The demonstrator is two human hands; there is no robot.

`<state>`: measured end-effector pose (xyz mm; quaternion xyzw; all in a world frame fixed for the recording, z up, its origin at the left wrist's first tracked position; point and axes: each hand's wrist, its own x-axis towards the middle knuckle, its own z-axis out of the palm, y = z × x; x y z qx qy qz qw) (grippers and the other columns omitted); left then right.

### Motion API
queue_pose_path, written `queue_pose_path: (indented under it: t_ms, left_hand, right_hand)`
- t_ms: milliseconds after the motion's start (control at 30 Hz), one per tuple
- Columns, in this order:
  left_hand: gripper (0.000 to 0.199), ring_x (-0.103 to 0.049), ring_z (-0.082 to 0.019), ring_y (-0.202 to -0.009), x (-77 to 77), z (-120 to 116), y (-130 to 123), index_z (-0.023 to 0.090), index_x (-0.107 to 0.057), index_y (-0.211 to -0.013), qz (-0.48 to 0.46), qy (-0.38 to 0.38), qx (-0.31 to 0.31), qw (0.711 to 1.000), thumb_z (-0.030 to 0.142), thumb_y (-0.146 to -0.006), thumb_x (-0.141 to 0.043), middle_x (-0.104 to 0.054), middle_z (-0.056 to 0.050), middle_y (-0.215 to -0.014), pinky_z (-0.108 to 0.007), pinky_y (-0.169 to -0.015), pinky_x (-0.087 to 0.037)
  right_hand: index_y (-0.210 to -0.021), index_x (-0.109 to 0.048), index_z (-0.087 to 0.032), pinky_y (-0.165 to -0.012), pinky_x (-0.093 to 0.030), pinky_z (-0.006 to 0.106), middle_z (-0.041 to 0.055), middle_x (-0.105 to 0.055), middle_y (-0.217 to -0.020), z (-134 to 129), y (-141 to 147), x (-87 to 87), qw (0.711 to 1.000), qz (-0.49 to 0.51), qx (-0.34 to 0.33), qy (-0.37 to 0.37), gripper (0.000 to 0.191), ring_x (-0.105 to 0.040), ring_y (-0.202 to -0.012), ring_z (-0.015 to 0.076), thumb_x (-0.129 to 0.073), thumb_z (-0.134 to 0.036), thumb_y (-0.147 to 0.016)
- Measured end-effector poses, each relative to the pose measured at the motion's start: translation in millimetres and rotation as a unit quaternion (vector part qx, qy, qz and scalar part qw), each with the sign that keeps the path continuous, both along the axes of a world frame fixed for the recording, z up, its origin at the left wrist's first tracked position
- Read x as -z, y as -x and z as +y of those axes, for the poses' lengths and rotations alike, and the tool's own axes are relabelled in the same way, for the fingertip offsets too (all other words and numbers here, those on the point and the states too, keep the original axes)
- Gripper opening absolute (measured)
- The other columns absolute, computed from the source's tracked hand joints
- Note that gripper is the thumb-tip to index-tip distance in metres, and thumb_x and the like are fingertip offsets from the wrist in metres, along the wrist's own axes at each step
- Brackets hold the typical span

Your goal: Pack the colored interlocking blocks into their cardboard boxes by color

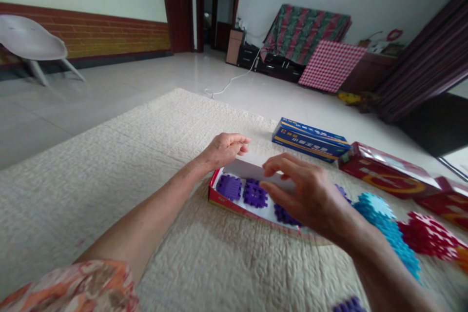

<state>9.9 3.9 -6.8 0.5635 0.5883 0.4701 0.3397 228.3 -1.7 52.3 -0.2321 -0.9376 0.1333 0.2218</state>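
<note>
A long open box (215,186) with a red outside and white inside lies on the cream quilted cover. Several purple notched pieces (229,187) sit in a row inside it. My left hand (226,148) is at the box's far left edge, fingers curled together; whether anything is between them is hidden. Above the middle of the box is my right hand (298,185), thumb and fingers apart, with nothing visible between them. Its forearm passes over the box's right part. Piles of turquoise pieces (391,234) and red pieces (427,236) lie to the right.
A blue box (310,140) and red boxes (387,169) stand beyond the open box. Another purple piece (349,304) lies at the bottom edge. A white chair (31,41) is at far left, and a cloth-covered stand (305,34) is against the wall.
</note>
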Motion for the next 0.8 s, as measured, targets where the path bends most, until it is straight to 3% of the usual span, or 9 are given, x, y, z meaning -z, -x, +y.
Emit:
queue_pose_path:
  t_ms: [133,267,367,500,800]
  left_hand:
    - [0.029,-0.072,-0.018,-0.085,4.1,0.0,2.5,0.013,-0.072,-0.102,0.041,-0.030,0.025,0.998,0.016,-0.083,-0.051,-0.077,-0.009,-0.091,-0.035,-0.084,-0.057]
    - [0.028,-0.072,-0.019,-0.089,6.7,-0.9,3.9,0.016,-0.074,-0.099,0.096,-0.045,0.031,0.994,0.027,-0.081,-0.056,-0.077,-0.006,-0.094,-0.036,-0.089,-0.056]
    - [0.029,-0.072,-0.019,-0.090,6.0,-2.1,3.9,0.018,-0.074,-0.099,0.111,-0.017,0.015,0.994,0.032,-0.080,-0.057,-0.077,-0.004,-0.092,-0.035,-0.091,-0.055]
    - [0.032,-0.071,-0.018,-0.092,4.4,-4.5,3.6,0.015,-0.072,-0.104,0.119,0.008,0.014,0.993,0.032,-0.082,-0.055,-0.077,-0.005,-0.096,-0.035,-0.095,-0.053]
    - [0.036,-0.070,-0.020,-0.096,8.3,-3.4,7.3,0.018,-0.072,-0.104,0.129,0.030,-0.002,0.991,0.038,-0.077,-0.058,-0.077,-0.004,-0.099,-0.036,-0.098,-0.050]
  right_hand:
    - [-0.085,-0.062,-0.023,-0.067,-0.050,0.031,0.0032,-0.067,-0.085,4.8,-70.3,2.6,0.985,0.073,0.147,-0.055,0.008,-0.063,-0.074,0.0171,-0.058,-0.029,-0.089]
    - [-0.084,-0.062,-0.022,-0.069,-0.051,0.032,0.0035,-0.067,-0.083,11.4,-137.9,38.7,0.949,0.079,0.294,-0.080,0.009,-0.064,-0.074,0.0180,-0.058,-0.029,-0.088]
    - [-0.087,-0.065,-0.022,-0.069,-0.051,0.032,0.0048,-0.068,-0.090,14.5,-169.0,68.2,0.934,0.062,0.343,-0.081,0.011,-0.065,-0.077,0.0188,-0.057,-0.030,-0.088]
    - [-0.103,-0.067,-0.020,-0.081,-0.051,0.036,0.0088,-0.066,-0.105,17.4,-174.7,89.8,0.937,0.002,0.343,-0.074,0.020,-0.065,-0.092,0.0225,-0.053,-0.025,-0.089]
    - [-0.119,-0.063,-0.017,-0.089,-0.050,0.040,0.0124,-0.060,-0.109,19.3,-164.5,103.8,0.936,-0.053,0.341,-0.071,0.033,-0.059,-0.100,0.0255,-0.052,-0.021,-0.089]
